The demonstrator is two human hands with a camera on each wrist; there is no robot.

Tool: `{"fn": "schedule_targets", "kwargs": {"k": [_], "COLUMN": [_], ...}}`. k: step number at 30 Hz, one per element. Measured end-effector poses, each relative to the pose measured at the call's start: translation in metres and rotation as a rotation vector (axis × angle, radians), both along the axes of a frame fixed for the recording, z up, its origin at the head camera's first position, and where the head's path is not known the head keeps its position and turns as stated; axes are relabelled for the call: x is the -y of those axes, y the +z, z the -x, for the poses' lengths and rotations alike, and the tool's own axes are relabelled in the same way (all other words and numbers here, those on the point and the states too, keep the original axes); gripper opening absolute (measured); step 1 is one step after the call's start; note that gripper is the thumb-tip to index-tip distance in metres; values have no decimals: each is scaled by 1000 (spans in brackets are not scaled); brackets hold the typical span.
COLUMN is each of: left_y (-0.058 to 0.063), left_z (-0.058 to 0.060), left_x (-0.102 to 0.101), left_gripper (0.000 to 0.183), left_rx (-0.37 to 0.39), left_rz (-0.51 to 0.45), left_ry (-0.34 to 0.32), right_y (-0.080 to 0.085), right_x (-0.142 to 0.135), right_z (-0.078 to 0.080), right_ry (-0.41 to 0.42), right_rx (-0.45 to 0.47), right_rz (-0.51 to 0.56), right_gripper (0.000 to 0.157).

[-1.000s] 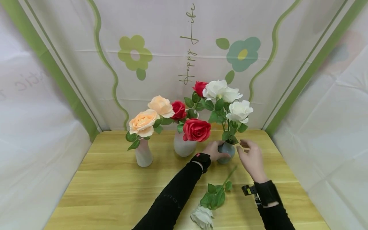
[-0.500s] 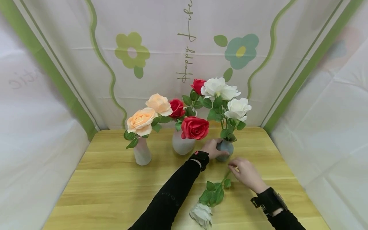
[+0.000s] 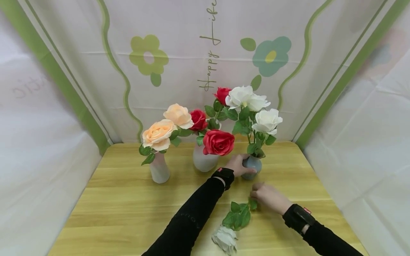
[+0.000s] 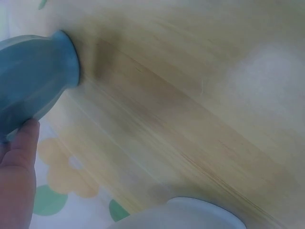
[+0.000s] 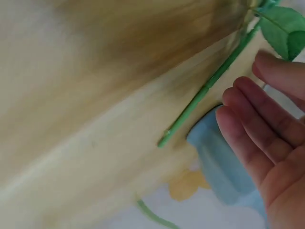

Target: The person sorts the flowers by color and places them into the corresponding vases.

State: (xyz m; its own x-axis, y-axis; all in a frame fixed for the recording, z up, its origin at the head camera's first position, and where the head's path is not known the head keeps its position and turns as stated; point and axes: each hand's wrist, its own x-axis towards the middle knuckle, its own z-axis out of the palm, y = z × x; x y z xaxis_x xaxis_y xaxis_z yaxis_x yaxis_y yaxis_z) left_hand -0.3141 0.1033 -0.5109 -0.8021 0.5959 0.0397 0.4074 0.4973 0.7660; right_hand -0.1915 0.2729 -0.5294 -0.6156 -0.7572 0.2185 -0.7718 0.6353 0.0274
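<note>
My left hand (image 3: 236, 165) holds the small blue-grey vase (image 3: 255, 163) around its body, thumb across the front. The left wrist view shows the same vase (image 4: 35, 71) with a finger against its side. White roses (image 3: 267, 121) stand in it. In front of the vase, a single white rose (image 3: 225, 239) lies on the table, bloom toward me. My right hand (image 3: 270, 198) is over its stem end, beside the leaves. In the right wrist view the fingers are extended close to the green stem (image 5: 207, 87), with a gap between; nothing is gripped.
A white vase (image 3: 205, 160) with red roses (image 3: 219, 142) stands left of the blue-grey one. Further left is a pale vase (image 3: 159, 170) with peach roses (image 3: 158, 135). Behind the wooden table (image 3: 128, 213) hangs a printed white cloth (image 3: 179, 71).
My right hand has moved from beside the vase down toward me, to the lying rose's stem. The left hand stays on the vase. The lying rose has not visibly moved.
</note>
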Motion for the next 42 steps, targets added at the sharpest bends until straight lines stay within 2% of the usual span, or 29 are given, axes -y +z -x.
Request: {"fn": "schedule_targets", "kwargs": {"k": [4,7,14,22,29,38,42], "left_y": [2,3,5,4,2,1,-1], "left_z": [-2,-4,-6,-6,-5,-5,-4], "left_x": [-1,-1,1,2,1,0,0], "left_gripper": [75,75,75,74,74,75,76], "left_rx": [6,16,8,-9,-34,-19,-2], "left_rz": [3,6,14,18,20,18,20], "left_ry": [2,6,16,26,28,24,25], "right_y": [0,-5,-15,-13,-17,-17,-14], "right_x": [4,5,7,11,13,16,18], "right_z": [-3,-5,-4,-1,-3,-15,-20], "right_ry": [33,62,129,153,165,98,85], "right_rx": [-83,-152,-259,-258,-285,-207,-166], "right_rz": [-138,-209,-254,-284,-297,-204,-183], "right_gripper": [29,27,23,19,23,34,35]}}
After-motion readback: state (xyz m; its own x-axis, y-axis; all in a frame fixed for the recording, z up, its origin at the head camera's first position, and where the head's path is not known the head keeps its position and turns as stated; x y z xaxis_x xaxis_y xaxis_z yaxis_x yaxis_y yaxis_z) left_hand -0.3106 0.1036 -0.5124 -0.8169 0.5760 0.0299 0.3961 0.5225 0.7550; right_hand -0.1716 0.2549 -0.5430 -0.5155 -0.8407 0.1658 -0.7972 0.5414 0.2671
